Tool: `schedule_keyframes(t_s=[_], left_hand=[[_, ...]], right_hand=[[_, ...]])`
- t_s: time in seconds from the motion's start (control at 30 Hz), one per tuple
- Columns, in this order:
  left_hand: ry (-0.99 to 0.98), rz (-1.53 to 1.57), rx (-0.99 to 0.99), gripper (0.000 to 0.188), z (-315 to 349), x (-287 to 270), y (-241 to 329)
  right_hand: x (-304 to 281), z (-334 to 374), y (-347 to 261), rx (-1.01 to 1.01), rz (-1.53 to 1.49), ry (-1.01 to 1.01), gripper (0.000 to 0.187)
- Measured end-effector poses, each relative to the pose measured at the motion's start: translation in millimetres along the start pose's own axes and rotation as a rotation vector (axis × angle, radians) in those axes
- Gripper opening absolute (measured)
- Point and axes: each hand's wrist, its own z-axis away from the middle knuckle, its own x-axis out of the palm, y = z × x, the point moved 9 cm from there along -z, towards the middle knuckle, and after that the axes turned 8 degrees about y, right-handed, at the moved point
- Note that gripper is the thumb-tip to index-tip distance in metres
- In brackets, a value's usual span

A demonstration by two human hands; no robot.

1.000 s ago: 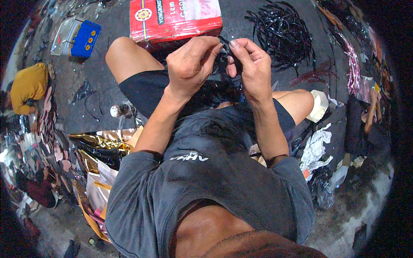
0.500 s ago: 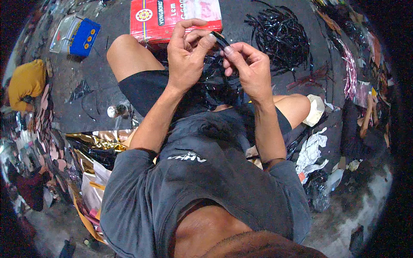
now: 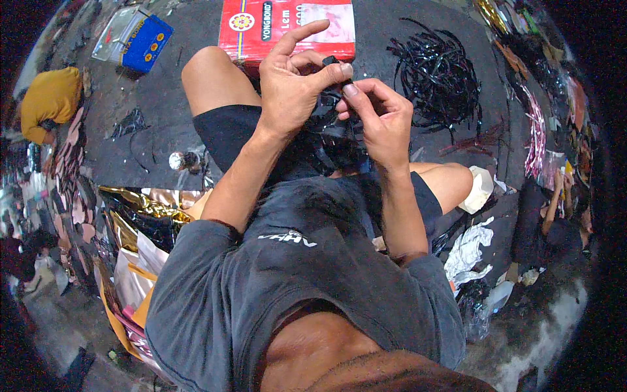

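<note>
Between my hands, above my lap, is a narrow black glossy strip [image 3: 332, 61], partly hidden by my fingers. My left hand [image 3: 292, 81] pinches it between thumb and fingers, the index finger stretched out over the red box. Close beside it, my right hand [image 3: 380, 111] grips the lower part of the strip between thumb and index finger. More shiny black strips [image 3: 330, 124] lie in my lap beneath the hands. To the right on the dark mat sits a tangled pile of black strips [image 3: 437, 81].
A red box [image 3: 287, 29] stands just beyond my hands. At far left is a clear container with a blue label [image 3: 134, 40]. Gold foil [image 3: 147, 209] lies by my left side, crumpled white paper [image 3: 469, 251] at my right. Other people sit at both edges, one in yellow [image 3: 51, 104].
My left thumb has slid closer to my right hand, and less of the strip shows between them. The whole view has shifted slightly.
</note>
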Motion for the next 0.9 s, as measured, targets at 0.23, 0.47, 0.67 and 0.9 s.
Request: schedule_keyframes(t_s=[0.23,0.47,0.67,0.9], left_hand=[[0.010,0.012,-0.101,0.043,-2,4,-6],[-0.056,-0.026,-0.149,0.041,-2,7,-16],[-0.179,-0.191,-0.096,0.044,-1,14,-18],[-0.117,0.281,-0.446,0.057,6,15,-38]], right_hand=[[-1,-2,5,0.038,-0.023,-0.034,0.017],[-6,4,17,0.090,-0.064,-0.053,0.017],[-10,6,18,0.096,-0.049,-0.077,0.017],[-18,1,22,0.150,-0.285,0.005,0.017]])
